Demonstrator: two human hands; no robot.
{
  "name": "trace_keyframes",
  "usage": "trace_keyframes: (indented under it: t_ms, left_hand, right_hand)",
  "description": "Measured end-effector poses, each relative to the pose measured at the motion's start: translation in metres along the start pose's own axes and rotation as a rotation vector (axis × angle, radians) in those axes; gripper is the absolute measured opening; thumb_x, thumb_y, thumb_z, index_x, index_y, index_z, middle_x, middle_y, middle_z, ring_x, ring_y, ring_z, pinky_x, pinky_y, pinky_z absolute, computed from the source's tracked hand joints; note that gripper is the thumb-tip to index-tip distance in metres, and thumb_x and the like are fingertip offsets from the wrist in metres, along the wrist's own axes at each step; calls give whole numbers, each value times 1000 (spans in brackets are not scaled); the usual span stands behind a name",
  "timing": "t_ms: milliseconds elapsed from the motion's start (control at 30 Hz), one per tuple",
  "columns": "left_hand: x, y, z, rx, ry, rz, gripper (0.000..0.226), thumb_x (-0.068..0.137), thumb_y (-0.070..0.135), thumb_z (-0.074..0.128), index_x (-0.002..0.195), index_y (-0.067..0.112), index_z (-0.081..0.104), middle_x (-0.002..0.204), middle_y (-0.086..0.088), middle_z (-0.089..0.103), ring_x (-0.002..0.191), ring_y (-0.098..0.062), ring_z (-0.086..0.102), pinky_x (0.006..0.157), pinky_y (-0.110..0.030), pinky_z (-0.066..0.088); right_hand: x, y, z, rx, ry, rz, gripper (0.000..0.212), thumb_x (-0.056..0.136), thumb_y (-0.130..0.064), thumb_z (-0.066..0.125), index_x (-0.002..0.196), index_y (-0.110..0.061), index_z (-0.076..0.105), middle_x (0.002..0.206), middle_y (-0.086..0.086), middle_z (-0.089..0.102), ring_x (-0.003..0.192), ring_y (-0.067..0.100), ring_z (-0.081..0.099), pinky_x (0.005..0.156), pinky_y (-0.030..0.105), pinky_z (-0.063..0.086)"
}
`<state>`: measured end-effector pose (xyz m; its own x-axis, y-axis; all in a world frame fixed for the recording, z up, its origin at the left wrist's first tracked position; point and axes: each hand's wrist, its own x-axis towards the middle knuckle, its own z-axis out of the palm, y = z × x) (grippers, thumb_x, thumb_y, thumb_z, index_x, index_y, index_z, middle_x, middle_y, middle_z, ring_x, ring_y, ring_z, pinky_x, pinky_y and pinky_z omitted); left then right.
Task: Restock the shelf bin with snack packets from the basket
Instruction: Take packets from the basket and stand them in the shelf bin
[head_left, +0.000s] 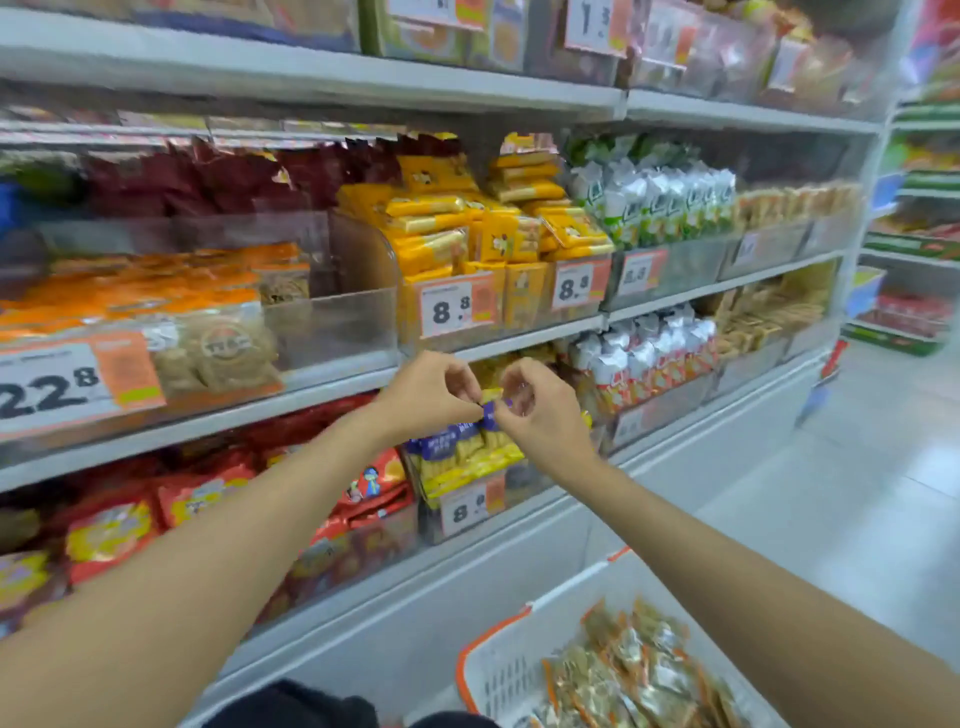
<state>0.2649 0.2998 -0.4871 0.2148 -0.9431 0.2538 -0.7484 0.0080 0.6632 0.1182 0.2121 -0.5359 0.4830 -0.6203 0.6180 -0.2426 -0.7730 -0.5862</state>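
A purple-and-yellow film snack packet is held by its purple top seam, pinched between the curled thumb and fingertips of the left hand on one side and those of the right hand on the other, the two pinches almost touching. Below the fingers the body of the packet hangs into the clear plastic shelf bin, where it lies against other packets of the same kind. Whether its lower edge already rests on that stack cannot be told.

The packet is judged to be light and limp, with a thin, smooth film that is likely to slip and crinkle. Pale stick-shaped pieces are seen through it, and these are judged to be brittle, so the body should not be squeezed. The flat sealed seam, where it is already pinched, is judged the best place for a hold.

A white and orange price tag is fixed to the bin front, below the fingers. Well below the right forearm, towards the person, a white plastic basket with an orange rim is seen, holding clear, orange-edged packets.
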Motion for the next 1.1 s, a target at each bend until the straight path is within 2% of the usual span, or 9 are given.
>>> trace_keyframes:
  t_ms: [200, 367, 467, 600, 700, 800, 933, 1033, 1100]
  left_hand:
    - [-8, -26, 133, -79, -208, -81, 23, 74, 2, 73, 67, 22, 66, 61, 3, 64, 51, 1, 54, 57, -21, 44]
    - [-25, -54, 229, -157, -363, -200, 16, 77, 0, 73, 75, 15, 67, 69, -6, 65, 53, -1, 56, 58, -20, 46]
    - [-43, -79, 276, -234, -450, -351, 15, 81, 3, 71, 76, 15, 66, 68, -8, 65, 61, -14, 60, 62, -24, 48]
    - [-75, -116, 320, -296, -507, -537, 9, 85, 7, 70, 80, 14, 66, 70, -8, 63, 64, -15, 59, 71, -26, 45]
    - [-96, -138, 334, -362, -500, -668, 3, 87, 7, 67, 86, 9, 66, 73, -8, 64, 68, -17, 60, 60, -23, 48]
    - [-108, -157, 339, -427, -414, -802, 3, 87, 9, 68, 90, 9, 66, 75, -6, 64, 69, -14, 61, 56, -19, 49]
    - [-106, -167, 341, -563, -294, -877, 14, 85, 12, 69, 98, 9, 70, 85, -8, 67, 75, -16, 62, 68, -24, 49]
    - [-101, -167, 341, -681, -219, -918, 14, 87, 11, 67, 101, 9, 69, 85, -8, 67, 77, -16, 58, 66, -22, 48]
    - [-100, -169, 341, -697, -201, -931, 12, 88, 11, 66, 99, 12, 69, 83, -7, 66, 77, -17, 57, 65, -21, 48]
  right_hand:
    - [-93, 92, -13, -74, -88, 210, 21, 73, -13, 67, 84, -24, 53, 80, -8, 56, 64, 12, 52, 64, 30, 42]
    - [-171, 162, -8, -87, -229, 423, 21, 75, -11, 68, 93, -18, 59, 87, -3, 60, 67, 16, 53, 66, 30, 44]
    - [-214, 198, -3, -102, -293, 587, 18, 78, -10, 70, 89, -18, 58, 88, 2, 61, 68, 16, 53, 64, 25, 37]
    - [-280, 255, 10, -207, -421, 853, 20, 82, -17, 70, 96, -7, 62, 87, 4, 62, 77, 21, 55, 69, 31, 41]
    - [-329, 295, 25, -261, -625, 1077, 28, 82, -21, 69, 104, -11, 54, 92, 4, 59, 79, 20, 53, 65, 28, 42]
    - [-368, 316, 42, -307, -797, 1240, 61, 84, -24, 71, 137, -7, 45, 119, 11, 61, 95, 23, 61, 67, 26, 46]
    - [-401, 325, 60, -495, -833, 1402, 58, 90, -38, 64, 131, 1, 50, 117, 12, 62, 105, 25, 60, 88, 33, 52]
    - [-409, 341, 82, -483, -815, 1523, 98, 84, -49, 69, 149, 5, 18, 144, 17, 44, 129, 32, 47, 104, 39, 44]
    - [-411, 343, 94, -525, -862, 1544, 104, 84, -47, 68, 151, 6, 9, 149, 16, 34, 134, 33, 39, 109, 41, 39]
